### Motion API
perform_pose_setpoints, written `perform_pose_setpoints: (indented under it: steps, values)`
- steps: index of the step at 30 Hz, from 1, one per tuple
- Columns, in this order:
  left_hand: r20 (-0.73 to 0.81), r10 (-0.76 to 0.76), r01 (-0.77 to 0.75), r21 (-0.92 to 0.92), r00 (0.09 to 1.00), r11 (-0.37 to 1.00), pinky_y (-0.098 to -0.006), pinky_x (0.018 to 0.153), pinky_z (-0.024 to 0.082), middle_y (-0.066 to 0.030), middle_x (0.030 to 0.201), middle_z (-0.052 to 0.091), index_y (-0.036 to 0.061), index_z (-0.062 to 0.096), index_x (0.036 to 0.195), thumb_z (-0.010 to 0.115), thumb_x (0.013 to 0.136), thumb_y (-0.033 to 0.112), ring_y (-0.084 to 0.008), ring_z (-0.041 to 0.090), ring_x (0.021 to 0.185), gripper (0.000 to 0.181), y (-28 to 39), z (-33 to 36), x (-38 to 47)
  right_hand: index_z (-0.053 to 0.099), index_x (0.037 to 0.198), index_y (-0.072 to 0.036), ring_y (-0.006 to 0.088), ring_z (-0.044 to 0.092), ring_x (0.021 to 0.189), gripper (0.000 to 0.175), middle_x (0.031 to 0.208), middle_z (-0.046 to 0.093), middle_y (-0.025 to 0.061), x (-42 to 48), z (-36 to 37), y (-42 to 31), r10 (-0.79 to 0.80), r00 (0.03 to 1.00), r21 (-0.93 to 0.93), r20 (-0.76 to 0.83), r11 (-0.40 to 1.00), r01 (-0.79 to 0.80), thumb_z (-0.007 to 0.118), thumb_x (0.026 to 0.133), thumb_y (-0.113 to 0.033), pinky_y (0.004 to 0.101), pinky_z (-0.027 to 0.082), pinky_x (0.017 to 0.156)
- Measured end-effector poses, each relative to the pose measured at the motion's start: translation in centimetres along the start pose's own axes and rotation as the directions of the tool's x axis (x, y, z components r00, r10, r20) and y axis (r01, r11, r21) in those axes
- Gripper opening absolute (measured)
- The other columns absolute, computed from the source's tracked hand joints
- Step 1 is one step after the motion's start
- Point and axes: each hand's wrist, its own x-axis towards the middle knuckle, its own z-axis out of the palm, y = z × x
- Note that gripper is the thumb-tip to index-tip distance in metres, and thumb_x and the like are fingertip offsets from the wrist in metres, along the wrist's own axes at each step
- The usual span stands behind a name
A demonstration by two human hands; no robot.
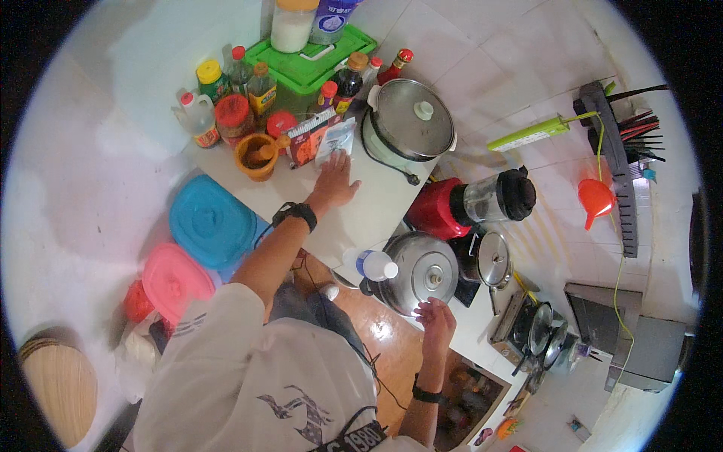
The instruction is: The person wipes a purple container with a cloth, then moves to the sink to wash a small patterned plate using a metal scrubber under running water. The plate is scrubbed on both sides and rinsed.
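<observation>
My left hand (335,183) is over the white counter (361,209), palm down, thumb apart. Its fingertips reach the lower edge of a small white packet (338,138); whether they press on it I cannot tell. A red printed packet (308,138) stands beside that. To the left is an orange-brown mortar (255,161) with a pestle (270,148) leaning in it. Loosely curled and apparently holding nothing, my right hand (437,322) is by the near rim of a lidded steel pot (415,265). A white-capped bottle (375,265) appears beside the pot.
Sauce bottles and jars crowd the back left around a green-lidded box (316,62). An electric pot (415,118) with a glass lid has its cord on the counter. Rightward are a red blender (440,208), a saucepan (494,260) and a stove (508,333). Blue (212,220) and pink (175,279) lidded bins stand left.
</observation>
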Motion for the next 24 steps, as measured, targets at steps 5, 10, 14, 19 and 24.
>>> perform_pose_setpoints:
  steps: [5, 10, 14, 19, 24]
  values:
    - [-0.097, 0.044, -0.048, -0.036, 0.994, 0.998, -0.0575, 0.116, 0.024, -0.0277, 0.159, 0.018, -0.0115, 0.021, 0.149, 0.058, 0.094, 0.038, -0.0459, 0.019, 0.147, 0.083, 0.2, 1.3, 3.3, 0.064, 0.108, 0.002, 0.0200, 0.068, 0.076, 0.027, 0.089, 0.070, 0.0121, -0.8, -0.2, 1.0, -0.028, 1.000, -0.044, -0.006, 0.999, 0.028, 0.058, 0.099, -0.023, 0.0290, 0.051, 0.066]
    - [-0.268, 0.094, -0.123, -0.093, 0.959, 0.988, -0.0499, 0.116, 0.030, -0.0273, 0.151, 0.035, -0.0096, 0.046, 0.135, 0.064, 0.087, 0.021, -0.0431, 0.030, 0.143, 0.060, 1.3, -0.8, 2.9, 0.064, 0.107, 0.000, 0.0201, 0.068, 0.077, 0.023, 0.089, 0.071, 0.0116, -2.3, -0.8, 0.6, -0.023, 0.998, -0.049, -0.060, 0.999, 0.020, 0.058, 0.099, -0.020, 0.0294, 0.051, 0.066]
    - [-0.436, 0.119, -0.191, -0.126, 0.892, 0.973, -0.0418, 0.103, 0.046, -0.0262, 0.134, 0.054, -0.0033, 0.055, 0.126, 0.065, 0.087, 0.017, -0.0370, 0.052, 0.128, 0.045, 1.8, -0.8, -1.1, 0.065, 0.105, 0.000, 0.0193, 0.068, 0.076, 0.023, 0.089, 0.070, 0.0104, -2.8, -0.3, 0.8, -0.002, 0.997, -0.036, -0.071, 0.999, 0.000, 0.057, 0.099, -0.021, 0.0291, 0.051, 0.065]
    - [-0.391, -0.315, 0.029, -0.587, 0.865, 0.809, -0.0413, 0.066, 0.054, -0.0136, 0.081, 0.070, 0.0044, 0.059, 0.099, 0.075, 0.084, 0.020, -0.0318, 0.069, 0.075, 0.027, 3.2, -5.3, -8.2, 0.064, 0.105, 0.000, 0.0184, 0.067, 0.074, 0.023, 0.089, 0.071, 0.0099, -3.1, -0.8, 1.7, -0.004, 0.996, -0.042, -0.094, 0.999, 0.000, 0.056, 0.100, -0.021, 0.0283, 0.051, 0.065]
    - [-0.416, -0.589, 0.251, -0.627, 0.692, 0.738, -0.0461, 0.068, 0.053, -0.0204, 0.079, 0.069, 0.0012, 0.061, 0.096, 0.066, 0.091, 0.027, -0.0391, 0.067, 0.077, 0.027, -1.3, -4.2, -5.9, 0.065, 0.107, 0.000, 0.0174, 0.069, 0.074, 0.027, 0.088, 0.072, 0.0102, -3.1, 0.3, 2.1, 0.010, 0.999, -0.025, -0.032, 1.000, -0.010, 0.060, 0.099, -0.025, 0.0270, 0.052, 0.065]
